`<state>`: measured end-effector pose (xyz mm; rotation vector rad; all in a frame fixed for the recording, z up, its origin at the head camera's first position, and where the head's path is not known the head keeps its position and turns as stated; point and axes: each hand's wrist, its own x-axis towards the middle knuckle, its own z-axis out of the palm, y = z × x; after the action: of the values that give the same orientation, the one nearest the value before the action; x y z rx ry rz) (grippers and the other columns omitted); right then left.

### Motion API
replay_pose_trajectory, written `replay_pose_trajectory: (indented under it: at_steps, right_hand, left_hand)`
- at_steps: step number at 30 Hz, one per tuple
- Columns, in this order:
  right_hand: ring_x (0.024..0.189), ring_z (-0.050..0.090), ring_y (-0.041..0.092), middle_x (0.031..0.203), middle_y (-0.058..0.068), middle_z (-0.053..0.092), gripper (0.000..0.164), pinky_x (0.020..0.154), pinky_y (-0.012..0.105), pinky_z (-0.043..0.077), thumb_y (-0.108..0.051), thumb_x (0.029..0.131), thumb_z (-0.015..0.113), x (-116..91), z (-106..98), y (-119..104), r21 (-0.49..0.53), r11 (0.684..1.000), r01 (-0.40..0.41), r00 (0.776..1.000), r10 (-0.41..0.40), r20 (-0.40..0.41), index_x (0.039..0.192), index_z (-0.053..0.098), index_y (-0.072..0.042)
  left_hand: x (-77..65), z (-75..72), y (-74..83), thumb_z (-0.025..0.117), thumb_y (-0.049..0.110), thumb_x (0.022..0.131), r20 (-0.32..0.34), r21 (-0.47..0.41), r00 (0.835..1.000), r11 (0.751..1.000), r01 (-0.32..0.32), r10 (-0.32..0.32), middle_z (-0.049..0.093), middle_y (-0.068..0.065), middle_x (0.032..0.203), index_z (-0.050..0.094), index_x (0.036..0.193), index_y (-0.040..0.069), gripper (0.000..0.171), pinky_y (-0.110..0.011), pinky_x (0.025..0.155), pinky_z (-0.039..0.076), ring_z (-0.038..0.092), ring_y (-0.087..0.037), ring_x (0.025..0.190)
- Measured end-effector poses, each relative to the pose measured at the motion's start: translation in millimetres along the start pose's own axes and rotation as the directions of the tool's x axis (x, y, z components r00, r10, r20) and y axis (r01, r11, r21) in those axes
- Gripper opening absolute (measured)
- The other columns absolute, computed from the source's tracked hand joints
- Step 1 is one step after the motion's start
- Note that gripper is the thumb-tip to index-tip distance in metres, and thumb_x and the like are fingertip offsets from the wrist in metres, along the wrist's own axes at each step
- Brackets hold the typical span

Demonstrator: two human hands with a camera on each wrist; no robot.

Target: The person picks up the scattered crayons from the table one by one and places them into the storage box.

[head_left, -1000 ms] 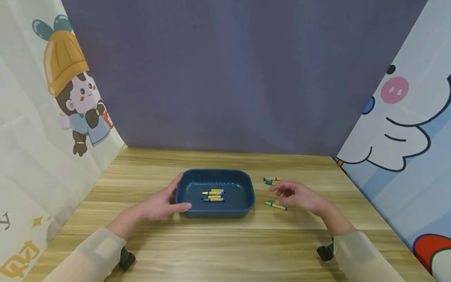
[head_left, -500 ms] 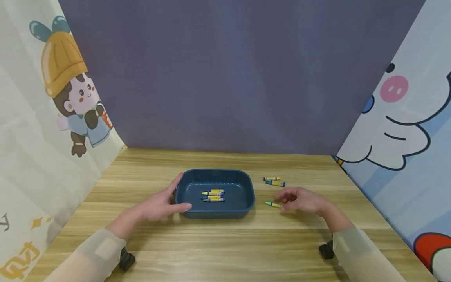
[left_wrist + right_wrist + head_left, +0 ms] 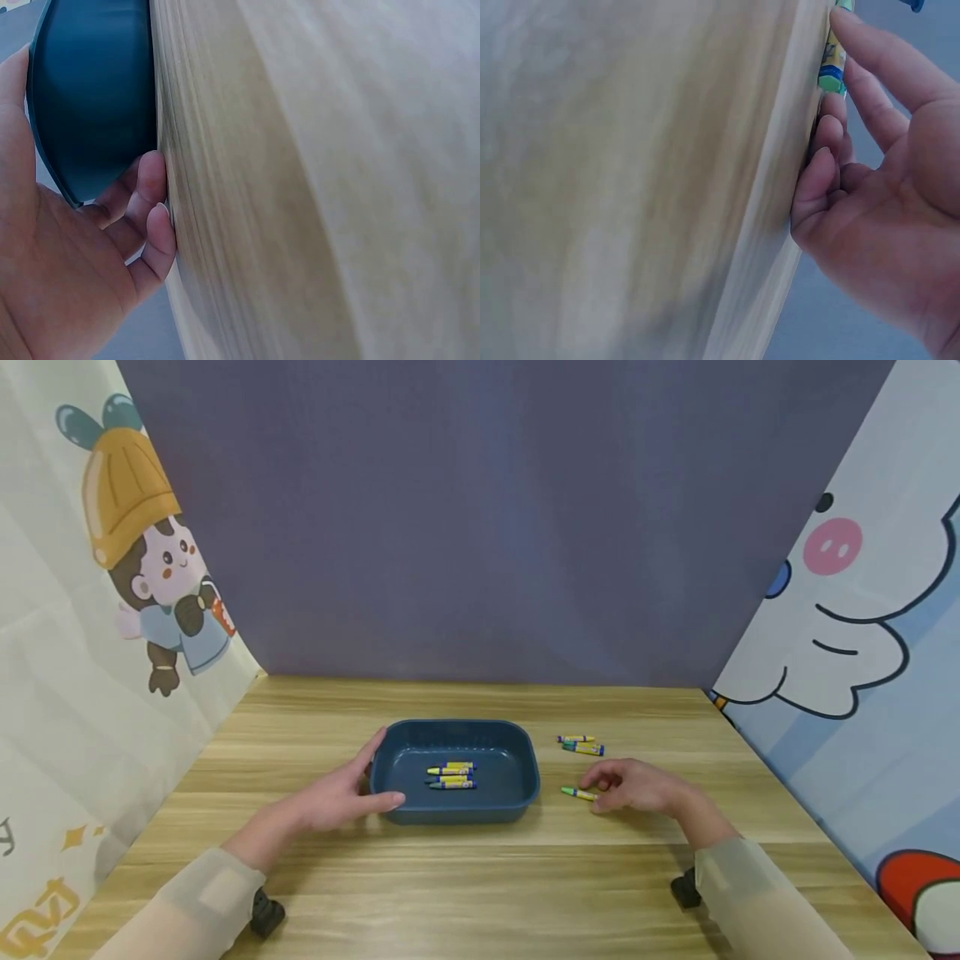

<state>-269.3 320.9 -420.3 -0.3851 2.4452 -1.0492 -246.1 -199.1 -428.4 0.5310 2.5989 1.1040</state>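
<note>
A dark blue rectangular tray (image 3: 472,815) stands on the wooden table, with several crayons (image 3: 452,778) lying together inside it. My left hand (image 3: 337,795) holds the tray's left end, the thumb over the front rim and the fingers around the side wall. To the right of the tray lies a light-green crayon (image 3: 576,793) in a yellow and blue wrapper. My right hand (image 3: 641,787) pinches its wrapped end between thumb and fingers, which hide part of it. In the right wrist view the thumb tip lies against this crayon (image 3: 832,60), close over the tabletop.
Behind my right hand, more crayons (image 3: 585,748) lie close together on the table (image 3: 465,893). A grey-purple screen (image 3: 487,527) closes off the back. Cartoon-printed cloths hang at the left (image 3: 45,610) and right (image 3: 892,693).
My right hand has drawn back slightly from the rear crayons, uncovering them, and its thumb and fingers have come onto the light-green crayon. The left hand stays on the tray.
</note>
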Motion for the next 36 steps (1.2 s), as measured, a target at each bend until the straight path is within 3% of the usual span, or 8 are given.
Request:
replay_pose_trajectory:
  at_steps: [9, 17, 36]
  right_hand:
    - [0.100, 0.048, 0.024, 0.111, 0.008, 0.062, 0.034, 0.081, 0.033, 0.042, -0.017, 0.095, 0.086, 3.0, 2.0, -0.7, 0.032, 0.999, -0.015, 1.000, 0.015, 0.001, 0.126, 0.074, -0.007]
    - [0.099, 0.048, 0.023, 0.109, 0.007, 0.061, 0.033, 0.080, 0.033, 0.041, -0.019, 0.096, 0.086, 4.4, 2.3, 0.6, 0.029, 0.999, -0.014, 1.000, 0.014, -0.003, 0.124, 0.074, -0.008]
    - [0.096, 0.051, 0.022, 0.104, 0.005, 0.066, 0.023, 0.081, 0.032, 0.044, -0.018, 0.098, 0.084, 5.2, 4.1, 0.9, 0.009, 1.000, -0.005, 0.999, 0.005, -0.038, 0.116, 0.077, -0.006]
  left_hand:
    - [0.2, 0.4, 0.0, 0.077, 0.054, 0.101, 0.012, -0.070, 1.000, 0.997, -0.020, 0.021, 0.053, -0.030, 0.161, -0.009, 0.178, 0.027, 0.119, -0.054, 0.114, 0.050, 0.064, -0.036, 0.140]
    - [-1.6, -0.5, 0.1, 0.076, 0.059, 0.100, 0.003, -0.037, 1.000, 0.999, 0.009, -0.009, 0.037, -0.034, 0.171, -0.009, 0.178, 0.031, 0.118, -0.058, 0.118, 0.047, 0.058, -0.039, 0.145]
    - [-0.5, 0.4, -0.1, 0.077, 0.057, 0.100, 0.011, -0.059, 1.000, 0.998, -0.004, 0.005, 0.046, -0.033, 0.166, -0.009, 0.178, 0.028, 0.119, -0.057, 0.117, 0.048, 0.060, -0.039, 0.144]
